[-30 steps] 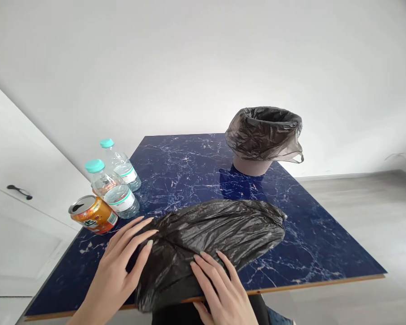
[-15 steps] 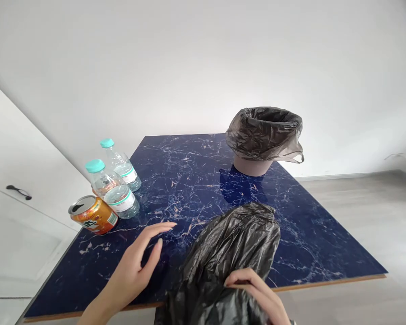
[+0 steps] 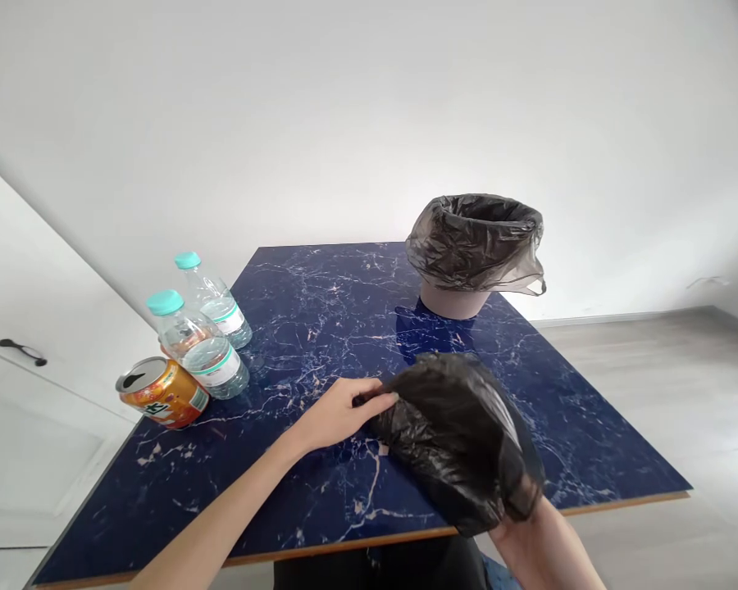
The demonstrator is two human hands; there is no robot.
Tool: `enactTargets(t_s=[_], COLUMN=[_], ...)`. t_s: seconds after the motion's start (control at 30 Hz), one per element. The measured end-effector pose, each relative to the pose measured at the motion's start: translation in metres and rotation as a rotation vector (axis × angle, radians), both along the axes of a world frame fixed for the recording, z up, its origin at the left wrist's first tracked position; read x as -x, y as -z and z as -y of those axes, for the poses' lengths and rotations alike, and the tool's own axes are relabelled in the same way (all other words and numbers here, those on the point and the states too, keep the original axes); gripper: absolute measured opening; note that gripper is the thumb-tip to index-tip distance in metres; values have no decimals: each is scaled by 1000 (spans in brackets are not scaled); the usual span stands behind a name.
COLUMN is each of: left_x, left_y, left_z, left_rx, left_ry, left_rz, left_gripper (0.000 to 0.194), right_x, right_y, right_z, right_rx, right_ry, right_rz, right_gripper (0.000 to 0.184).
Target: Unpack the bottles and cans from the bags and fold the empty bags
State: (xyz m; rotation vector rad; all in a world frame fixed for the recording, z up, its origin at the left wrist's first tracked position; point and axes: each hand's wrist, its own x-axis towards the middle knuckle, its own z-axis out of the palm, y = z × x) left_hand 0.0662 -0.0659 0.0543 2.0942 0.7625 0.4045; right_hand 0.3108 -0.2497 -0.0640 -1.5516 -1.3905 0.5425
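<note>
A thin black plastic bag (image 3: 448,434) is bunched up above the front of the table. My left hand (image 3: 344,410) pinches the bag's left edge between thumb and fingers. At the bag's lower right, my right hand (image 3: 532,524) holds it, and the film covers most of the fingers. Behind it stands a pinkish bin (image 3: 453,302), lined with another black plastic bag (image 3: 473,254) folded over its rim; one bag handle hangs at the right.
The dark blue marbled table (image 3: 320,303) has a wooden front edge. At its left stand two clear bottles (image 3: 215,365) with turquoise caps and an opened orange drink can (image 3: 169,393). A white cabinet (image 3: 30,442) is beside the table.
My left hand has moved right and taken hold of the bag's edge. The bag has been lifted and gathered, and my right hand has shifted right beneath its film.
</note>
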Motion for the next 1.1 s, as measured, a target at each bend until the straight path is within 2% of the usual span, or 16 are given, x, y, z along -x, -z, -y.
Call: enactTargets(t_s=[0.07,0.13,0.2,0.27,0.3,0.37,0.47,0.53,0.6,0.77,0.9,1.0,1.1], left_x=[-10,-19,-27,-35,-38,-44,-52,-56,-58,-47,-34,-29,-28], left_y=[2,5,8,12,14,18,24,27,30,38,46,51,53], left_z=[-6,-10,-13,-15,-15,-17,-19,-23,-29,-57,-74,-75,-71], left_rx=[22,-5,-45,-94,-119,-158,-199,-239,-288,-402,-404,-388,-383], left_ry=[-51,-83,-87,-78,-73,-72,-70,-70,-73,-192,-308,-309,-272], left_rz=[5,5,-17,-51,-64,-75,-85,-88,-81,-26,63,92,90], left_gripper=[53,51,48,46,45,42,39,38,36,30,28,25,22], right_x=[-11,-18,-17,-12,-8,2,20,34,48,64,51,33,18], right_y=[-3,-11,-26,-46,-56,-74,-87,-84,-74,-42,-32,-28,-26], right_z=[8,14,18,19,18,14,-1,-17,-35,-63,-62,-62,-62], right_rx=[48,54,28,-45,-95,-174,-200,-189,-136,50,121,149,192], right_ry=[34,154,333,501,542,510,295,176,106,115,120,150,209], right_rz=[-290,-391,-286,-74,55,290,482,563,651,794,852,885,908], right_gripper=[63,65,70,76,75,65,54,57,66,78,76,71,73])
